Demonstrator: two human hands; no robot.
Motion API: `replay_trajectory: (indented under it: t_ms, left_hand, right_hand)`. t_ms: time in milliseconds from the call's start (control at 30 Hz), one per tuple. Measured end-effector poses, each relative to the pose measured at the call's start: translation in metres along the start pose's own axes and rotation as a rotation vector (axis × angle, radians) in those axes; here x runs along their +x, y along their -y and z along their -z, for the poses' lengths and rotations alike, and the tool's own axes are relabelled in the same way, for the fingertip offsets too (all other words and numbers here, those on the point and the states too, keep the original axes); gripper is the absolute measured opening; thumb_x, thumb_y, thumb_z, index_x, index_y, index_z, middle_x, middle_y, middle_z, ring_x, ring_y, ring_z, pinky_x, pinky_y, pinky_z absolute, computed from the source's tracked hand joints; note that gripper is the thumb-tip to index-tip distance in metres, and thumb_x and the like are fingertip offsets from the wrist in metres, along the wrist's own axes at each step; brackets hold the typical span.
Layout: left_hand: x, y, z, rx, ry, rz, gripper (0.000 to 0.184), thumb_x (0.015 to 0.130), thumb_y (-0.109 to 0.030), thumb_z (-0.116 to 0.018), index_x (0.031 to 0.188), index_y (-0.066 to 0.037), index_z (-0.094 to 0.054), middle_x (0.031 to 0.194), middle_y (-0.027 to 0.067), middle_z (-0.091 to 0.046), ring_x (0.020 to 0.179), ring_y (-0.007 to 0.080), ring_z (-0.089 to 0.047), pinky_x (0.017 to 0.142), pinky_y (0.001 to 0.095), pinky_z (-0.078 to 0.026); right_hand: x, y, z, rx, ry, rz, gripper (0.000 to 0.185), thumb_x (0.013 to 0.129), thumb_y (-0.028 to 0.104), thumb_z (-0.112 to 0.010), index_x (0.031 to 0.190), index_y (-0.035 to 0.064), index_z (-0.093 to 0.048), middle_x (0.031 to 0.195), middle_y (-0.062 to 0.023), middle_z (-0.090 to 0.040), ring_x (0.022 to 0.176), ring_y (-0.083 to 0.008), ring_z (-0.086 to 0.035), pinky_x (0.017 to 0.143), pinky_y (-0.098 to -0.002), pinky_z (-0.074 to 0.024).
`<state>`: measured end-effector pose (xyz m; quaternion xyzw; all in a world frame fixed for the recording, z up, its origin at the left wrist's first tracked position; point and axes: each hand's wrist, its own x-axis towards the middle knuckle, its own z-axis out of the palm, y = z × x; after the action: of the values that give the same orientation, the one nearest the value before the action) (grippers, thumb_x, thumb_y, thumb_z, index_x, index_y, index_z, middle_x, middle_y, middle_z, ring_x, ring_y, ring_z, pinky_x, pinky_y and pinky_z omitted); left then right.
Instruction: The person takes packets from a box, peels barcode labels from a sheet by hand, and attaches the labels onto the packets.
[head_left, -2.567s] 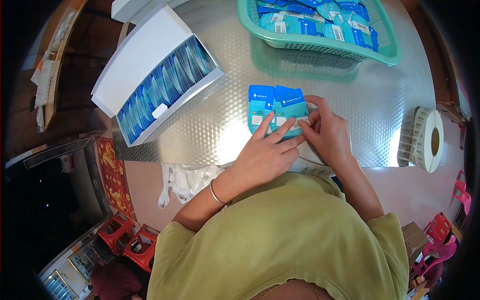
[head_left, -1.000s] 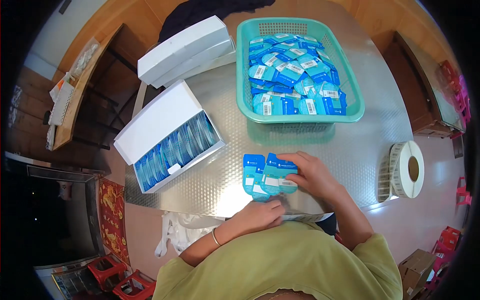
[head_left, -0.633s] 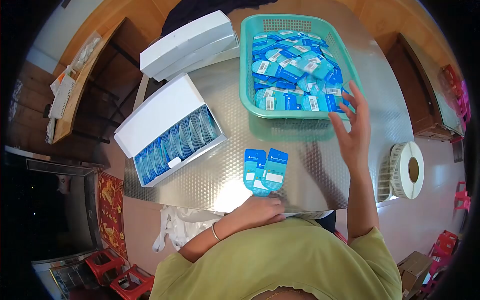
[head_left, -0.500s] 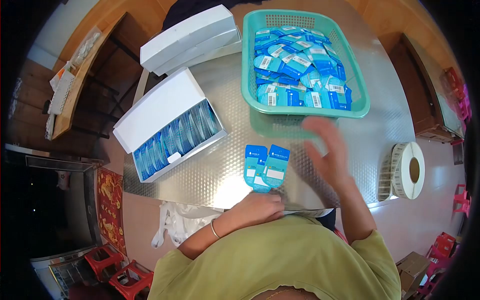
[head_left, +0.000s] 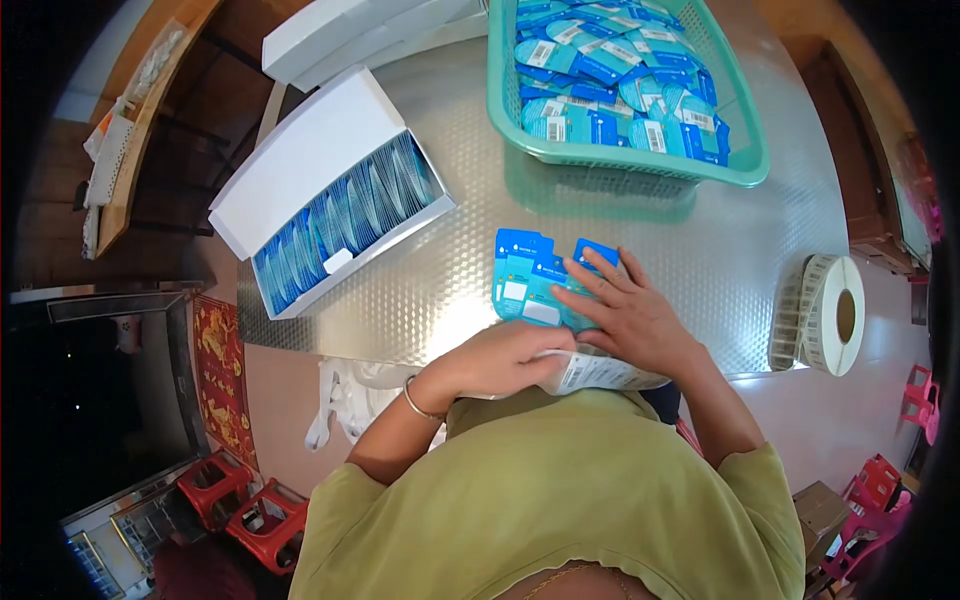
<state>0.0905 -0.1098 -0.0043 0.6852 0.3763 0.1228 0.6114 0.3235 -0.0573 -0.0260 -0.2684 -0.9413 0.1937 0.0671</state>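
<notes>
Several blue cards (head_left: 518, 275) with white label boxes lie overlapping on the metal table (head_left: 400, 320) in front of me. My right hand (head_left: 630, 310) rests with spread fingers on one card (head_left: 597, 250) at the right of the group. Near the table's front edge, my left hand (head_left: 510, 358) has its fingers closed on a strip of barcode labels (head_left: 600, 374), which runs to the right under my right hand. Beyond the cards stands a green basket (head_left: 640, 160) filled with blue cards that bear barcode stickers.
An open white box (head_left: 310, 150) packed with blue cards stands at the left, with closed white boxes (head_left: 370, 35) behind it. A roll of labels (head_left: 835, 315) stands at the table's right edge. Red stools (head_left: 268, 525) are on the floor.
My right hand has moved from above the table near the basket down onto a card. My left hand has taken hold of the label strip and raised it. The view has tilted downward.
</notes>
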Motion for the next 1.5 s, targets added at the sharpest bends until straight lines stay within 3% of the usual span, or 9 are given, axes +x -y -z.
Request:
replay_trajectory:
  t_ms: [100,267,467,633,833,933,1100,1300,1500]
  left_hand:
    - [0.002,0.003,0.001,-0.316,0.043,0.045,0.019,0.099,-0.015,-0.054,0.105,0.001,-0.060,0.095,-0.0001,-0.062,0.091,0.0075,-0.055,0.082,0.0258,-0.045]
    - [0.006,0.008,-0.005,-0.659,0.036,0.050,0.020,0.099,-0.018,-0.056,0.104,0.000,-0.062,0.095,-0.0025,-0.061,0.090,0.0053,-0.054,0.080,0.0233,-0.045]
    - [0.004,0.002,-0.005,-0.794,-0.009,0.060,0.020,0.098,-0.018,-0.059,0.108,-0.001,-0.063,0.098,-0.0035,-0.061,0.092,0.0045,-0.053,0.081,0.0234,-0.044]
    - [0.005,0.006,-0.010,-0.866,-0.060,0.044,0.024,0.097,-0.015,-0.060,0.115,0.000,-0.063,0.108,-0.0016,-0.062,0.099,0.0053,-0.054,0.088,0.0237,-0.044]
    - [0.005,0.002,-0.004,-0.841,-0.043,0.118,0.019,0.098,-0.019,-0.057,0.106,-0.003,-0.063,0.096,-0.0018,-0.061,0.089,0.0048,-0.054,0.076,0.0239,-0.045]
    - [0.004,-0.001,0.004,-0.679,-0.089,0.146,0.014,0.098,-0.013,-0.054,0.105,-0.002,-0.060,0.099,-0.0026,-0.061,0.093,0.0041,-0.054,0.079,0.0229,-0.044]
    - [0.009,-0.006,0.004,0.289,-0.181,-0.208,0.012,0.090,-0.012,-0.057,0.097,-0.002,-0.061,0.116,0.0093,-0.062,0.113,0.0275,-0.055,0.095,0.0410,-0.042]
    - [0.018,-0.016,-0.013,0.673,-0.130,-0.307,0.010,0.082,-0.014,-0.063,0.088,-0.005,-0.061,0.141,0.0053,-0.052,0.140,0.0308,-0.037,0.112,0.0514,-0.028]
    - [0.024,-0.007,-0.020,0.793,-0.173,-0.282,0.012,0.077,-0.015,-0.067,0.085,-0.007,-0.063,0.141,0.0017,-0.053,0.140,0.0290,-0.037,0.113,0.0494,-0.026]
  right_hand:
    - [-0.012,-0.007,0.005,0.053,0.008,-0.014,0.054,0.087,0.033,-0.066,0.137,0.0196,-0.053,0.150,-0.0080,-0.041,0.143,-0.0291,-0.030,0.118,-0.0550,-0.0156]
    - [-0.016,-0.014,0.018,0.522,-0.194,-0.065,0.039,0.088,0.027,-0.067,0.125,0.0145,-0.064,0.138,-0.0100,-0.054,0.133,-0.0322,-0.044,0.115,-0.0515,-0.0218]
    - [-0.006,0.014,0.032,0.658,-0.206,0.043,0.044,0.076,0.024,-0.079,0.117,0.0118,-0.069,0.124,-0.0083,-0.063,0.112,-0.0302,-0.058,0.097,-0.0432,-0.0424]
    - [-0.004,0.017,0.029,0.642,-0.233,0.068,0.042,0.070,0.019,-0.082,0.110,0.0123,-0.072,0.120,-0.0065,-0.065,0.104,-0.0273,-0.061,0.089,-0.0380,-0.0462]
    - [-0.010,0.013,0.032,0.767,-0.277,0.045,0.023,0.075,0.011,-0.079,0.097,0.0100,-0.072,0.109,-0.0067,-0.066,0.097,-0.0222,-0.063,0.082,-0.0340,-0.0482]
    - [-0.016,0.005,0.031,0.925,-0.350,-0.097,0.013,0.082,0.006,-0.073,0.094,0.0063,-0.069,0.097,-0.0054,-0.066,0.091,-0.0169,-0.063,0.073,-0.0280,-0.0487]
    - [-0.019,-0.012,0.015,1.252,-0.333,-0.689,0.010,0.095,0.010,-0.060,0.102,0.0020,-0.061,0.088,-0.0003,-0.065,0.078,-0.0031,-0.056,0.066,-0.0202,-0.0442]
    - [-0.012,-0.011,0.009,1.208,-0.352,-0.695,0.011,0.096,0.008,-0.058,0.102,-0.0013,-0.061,0.094,-0.0018,-0.063,0.087,-0.0065,-0.057,0.079,-0.0231,-0.0479]
    - [-0.015,-0.012,0.000,1.249,-0.409,-0.641,0.009,0.094,0.007,-0.060,0.101,0.0007,-0.061,0.085,0.0013,-0.063,0.079,-0.0030,-0.055,0.065,-0.0198,-0.0426]
